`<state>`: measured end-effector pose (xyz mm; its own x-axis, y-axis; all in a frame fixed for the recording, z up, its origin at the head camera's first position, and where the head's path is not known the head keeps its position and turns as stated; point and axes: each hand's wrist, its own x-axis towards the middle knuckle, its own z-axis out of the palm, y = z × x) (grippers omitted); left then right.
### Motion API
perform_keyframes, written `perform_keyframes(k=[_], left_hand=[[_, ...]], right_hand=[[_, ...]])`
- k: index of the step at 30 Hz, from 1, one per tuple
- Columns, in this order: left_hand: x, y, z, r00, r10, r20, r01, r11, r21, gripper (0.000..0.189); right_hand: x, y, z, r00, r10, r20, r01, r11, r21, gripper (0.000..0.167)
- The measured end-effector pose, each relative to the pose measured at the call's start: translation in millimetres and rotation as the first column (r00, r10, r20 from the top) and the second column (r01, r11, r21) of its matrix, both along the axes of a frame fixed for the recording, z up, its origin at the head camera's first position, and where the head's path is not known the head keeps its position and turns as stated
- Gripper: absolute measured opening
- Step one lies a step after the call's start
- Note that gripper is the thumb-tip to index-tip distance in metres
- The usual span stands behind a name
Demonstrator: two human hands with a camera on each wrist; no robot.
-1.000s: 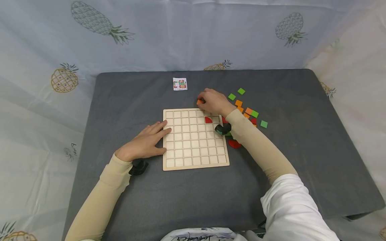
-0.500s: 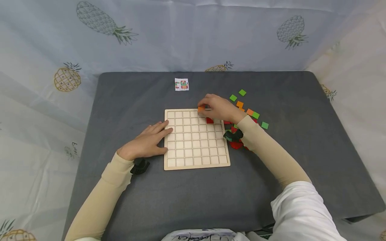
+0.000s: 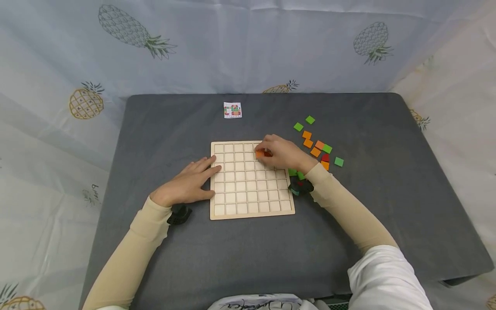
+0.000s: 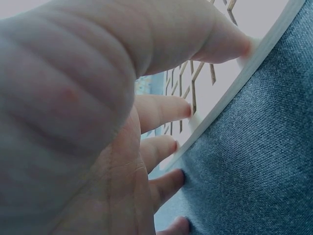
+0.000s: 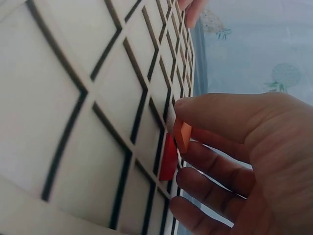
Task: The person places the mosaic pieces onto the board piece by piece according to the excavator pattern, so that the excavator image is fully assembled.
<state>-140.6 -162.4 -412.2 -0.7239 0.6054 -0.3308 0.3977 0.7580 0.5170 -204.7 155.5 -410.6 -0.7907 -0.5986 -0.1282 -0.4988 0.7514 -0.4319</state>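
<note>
A pale wooden grid board point(image 3: 252, 216) lies on the grey-covered table, its cells outlined by raised ridges. My left hand point(image 3: 187, 181) rests at the board's left edge with fingers spread; in the left wrist view the thumb and fingertips point(image 4: 183, 110) touch the rim. Over the upper right cells, my right hand point(image 3: 284, 153) pinches an orange square tile point(image 5: 183, 134) between thumb and fingers. Right beside that tile, a red piece point(image 5: 168, 159) sits in a cell of the board, partly covered by the right hand in the head view.
Several loose orange tiles point(image 3: 315, 152) and green tiles point(image 3: 339, 162) lie right of the board, along with a red piece point(image 3: 325, 158). Behind the board is a small printed pattern card point(image 3: 232, 110). A pineapple-print curtain point(image 3: 248, 47) hangs beyond the table point(image 3: 387, 193).
My right hand has brought the orange tile from behind the board's far edge toward me, over the cells beside the red piece. The left hand stays at the board's left edge.
</note>
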Motion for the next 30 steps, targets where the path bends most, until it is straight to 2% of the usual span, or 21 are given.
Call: perform_keyframes(k=[20, 23, 28, 30], left_hand=[[0.6, -0.6, -0.4, 1.0, 0.013, -0.003, -0.013, 1.0, 0.024, 0.075], [0.7, -0.4, -0.4, 1.0, 0.011, -0.005, -0.011, 1.0, 0.023, 0.075], [0.9, -0.8, -0.3, 1.0, 0.009, -0.009, -0.009, 1.0, 0.025, 0.074], [0.8, -0.7, -0.3, 1.0, 0.008, -0.009, -0.008, 1.0, 0.028, 0.074]], right_hand=[[5.2, 0, -9.5, 0.993, 0.023, -0.112, -0.029, 0.999, -0.046, 0.031], [5.8, -1, -10.0, 0.992, 0.026, -0.121, -0.031, 0.999, -0.034, 0.035], [4.5, 2, -3.8, 0.999, -0.008, -0.049, 0.005, 0.999, -0.054, 0.047], [2.9, 6, 1.4, 0.999, -0.037, -0.007, 0.036, 0.996, -0.085, 0.046]])
